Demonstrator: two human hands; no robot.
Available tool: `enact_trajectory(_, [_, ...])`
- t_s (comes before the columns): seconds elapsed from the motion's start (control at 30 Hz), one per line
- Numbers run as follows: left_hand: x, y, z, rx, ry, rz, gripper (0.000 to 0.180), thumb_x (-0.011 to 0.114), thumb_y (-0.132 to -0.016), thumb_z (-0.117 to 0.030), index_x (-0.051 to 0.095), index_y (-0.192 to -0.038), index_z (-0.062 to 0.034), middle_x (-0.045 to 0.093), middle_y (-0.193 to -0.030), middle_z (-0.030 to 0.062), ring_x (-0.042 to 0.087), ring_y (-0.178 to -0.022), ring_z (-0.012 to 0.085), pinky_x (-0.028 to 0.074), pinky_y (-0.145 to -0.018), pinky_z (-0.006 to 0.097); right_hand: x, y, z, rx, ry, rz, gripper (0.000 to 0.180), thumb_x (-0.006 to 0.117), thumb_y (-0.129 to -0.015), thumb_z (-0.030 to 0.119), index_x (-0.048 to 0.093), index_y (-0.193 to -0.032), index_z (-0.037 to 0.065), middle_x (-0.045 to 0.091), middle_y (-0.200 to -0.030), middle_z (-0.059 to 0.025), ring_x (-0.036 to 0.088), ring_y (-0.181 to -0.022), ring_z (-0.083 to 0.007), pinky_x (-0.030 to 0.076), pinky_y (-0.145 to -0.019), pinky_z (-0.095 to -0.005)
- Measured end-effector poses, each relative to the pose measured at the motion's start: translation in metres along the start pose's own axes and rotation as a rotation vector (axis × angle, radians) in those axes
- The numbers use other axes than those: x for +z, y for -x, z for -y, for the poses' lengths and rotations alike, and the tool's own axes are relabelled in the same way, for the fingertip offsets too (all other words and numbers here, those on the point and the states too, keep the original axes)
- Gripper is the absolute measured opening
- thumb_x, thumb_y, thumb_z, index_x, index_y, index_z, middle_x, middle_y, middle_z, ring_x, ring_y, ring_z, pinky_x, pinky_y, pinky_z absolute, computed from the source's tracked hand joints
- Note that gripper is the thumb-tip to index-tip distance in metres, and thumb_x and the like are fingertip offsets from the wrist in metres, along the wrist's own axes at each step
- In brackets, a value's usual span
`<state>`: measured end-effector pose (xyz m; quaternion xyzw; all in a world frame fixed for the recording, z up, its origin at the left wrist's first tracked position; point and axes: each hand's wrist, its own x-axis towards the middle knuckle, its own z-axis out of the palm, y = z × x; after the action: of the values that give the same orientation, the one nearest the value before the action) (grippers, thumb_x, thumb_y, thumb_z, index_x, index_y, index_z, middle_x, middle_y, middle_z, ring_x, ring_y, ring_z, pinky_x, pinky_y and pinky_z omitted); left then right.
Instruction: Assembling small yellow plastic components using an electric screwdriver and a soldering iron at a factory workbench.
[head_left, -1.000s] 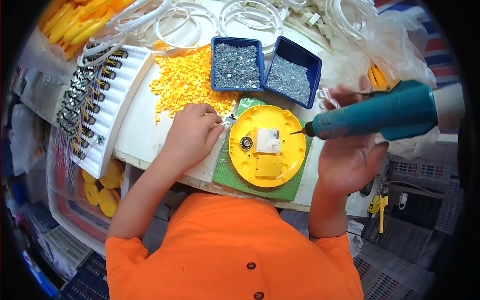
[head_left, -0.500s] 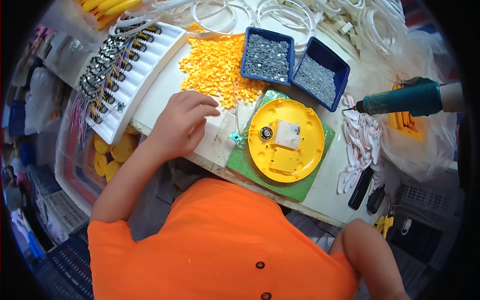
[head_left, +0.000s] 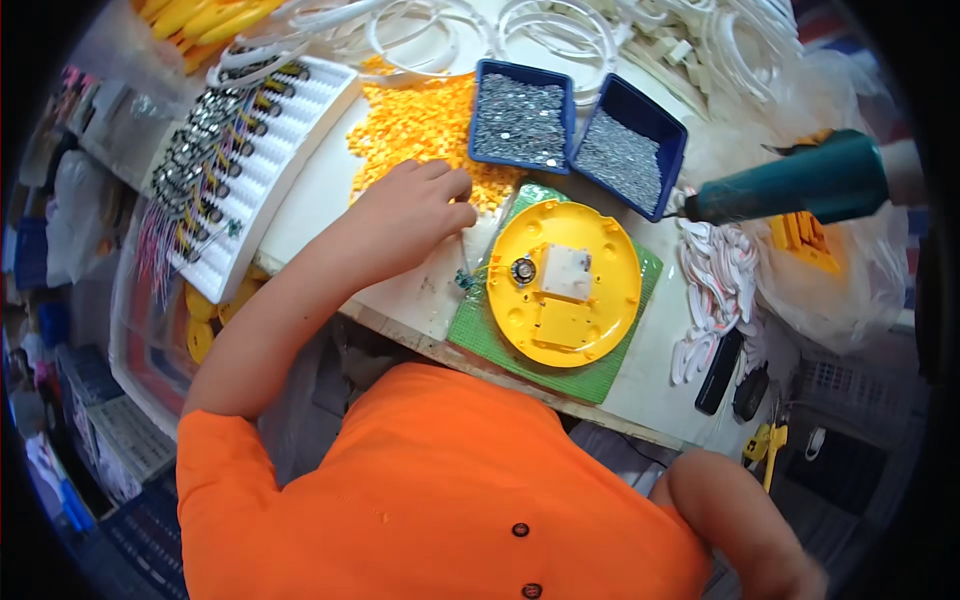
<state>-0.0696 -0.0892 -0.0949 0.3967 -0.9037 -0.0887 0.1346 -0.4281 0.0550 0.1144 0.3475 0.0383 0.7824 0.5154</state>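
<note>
My left hand (head_left: 420, 212) is at the near edge of a pile of small orange-yellow plastic pieces (head_left: 405, 125). Its fingers are curled and the thumb lies close to them; whatever is between them is hidden. A thin wire rises toward the thumb from a small green circuit board (head_left: 464, 280). Right of the hand lies a round yellow plastic shell (head_left: 610, 325) on a green mat (head_left: 482, 325). Inside the shell sit a white box (head_left: 567, 272) and a small round black speaker (head_left: 523, 270). My right forearm (head_left: 745, 525) bends down at the lower right, its hand beyond the frame.
Two blue bins (head_left: 573, 125) (head_left: 683, 150) hold small metal parts. A teal electric screwdriver (head_left: 790, 190) hangs at the right, above white-and-red strips (head_left: 710, 290). A white ridged tray (head_left: 325, 125) with wired parts stands left. White rings (head_left: 610, 40) lie at the back.
My left hand has moved right and slightly away, from beside the pile to over its near edge, and its fingers have curled. My right forearm has shifted slightly. The screwdriver has swung a little left.
</note>
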Motion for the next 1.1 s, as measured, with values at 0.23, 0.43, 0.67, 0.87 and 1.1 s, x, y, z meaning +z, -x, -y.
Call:
enact_trajectory(0.23, [-0.011, -0.001, 0.004, 0.160, -0.102, 0.130, 0.015, 0.065, -0.085, -0.012, 0.072, -0.098, -0.0114, 0.065, -0.114, 0.0037, 0.061, -0.112, 0.0233, 0.047, -0.093, 0.038, -0.137, 0.050, 0.018, 1.910, -0.533, 0.810, 0.052, 0.068, -0.091, 0.036, 0.059, -0.128, 0.001, 0.061, -0.077, -0.0022, 0.053, -0.061, -0.0112, 0.034, -0.053, -0.0266])
enact_trajectory(0.43, [-0.047, 0.004, -0.015, 0.166, 0.093, 0.077, 0.032, 0.073, -0.068, 0.000, 0.069, -0.099, -0.0068, 0.063, -0.122, 0.0168, 0.060, -0.114, 0.0386, 0.047, -0.099, 0.049, -0.206, 0.069, 0.077, 2.164, 0.248, 0.793, 0.035, 0.056, -0.102, 0.024, 0.060, -0.119, -0.006, 0.058, -0.076, -0.0060, 0.053, -0.066, -0.0129, 0.042, -0.057, -0.0261])
enact_trajectory(0.67, [-0.053, 0.031, -0.005, 0.340, 0.664, -0.315, 0.031, 0.071, -0.081, -0.011, 0.065, -0.109, 0.0009, 0.068, -0.109, 0.0203, 0.067, -0.097, 0.0350, 0.052, -0.088, 0.051, -0.252, 0.067, 0.017, 1.805, 0.918, 0.454, 0.026, 0.064, -0.101, 0.026, 0.063, -0.118, 0.007, 0.062, -0.079, -0.0030, 0.056, -0.063, -0.0081, 0.041, -0.053, -0.0232])
enact_trajectory(0.87, [-0.056, 0.066, 0.074, 0.246, 0.529, -0.424, 0.028, 0.070, -0.082, -0.007, 0.063, -0.108, 0.0001, 0.067, -0.109, 0.0180, 0.064, -0.101, 0.0330, 0.049, -0.094, 0.049, -0.310, -0.010, -0.048, 1.573, 1.278, 0.105, 0.037, 0.070, -0.097, 0.037, 0.059, -0.126, 0.016, 0.060, -0.092, 0.0013, 0.056, -0.067, -0.0084, 0.041, -0.052, -0.0216])
enact_trajectory(1.1, [-0.054, 0.103, 0.104, -0.007, 0.402, -0.614, 0.026, 0.069, -0.083, -0.002, 0.061, -0.107, -0.0007, 0.065, -0.109, 0.0153, 0.060, -0.105, 0.0307, 0.046, -0.101, 0.047, -0.356, -0.012, -0.082, 1.550, 1.132, 0.491, 0.031, 0.072, -0.097, 0.038, 0.068, -0.116, 0.013, 0.063, -0.092, 0.0020, 0.058, -0.071, -0.0087, 0.048, -0.061, -0.0262])
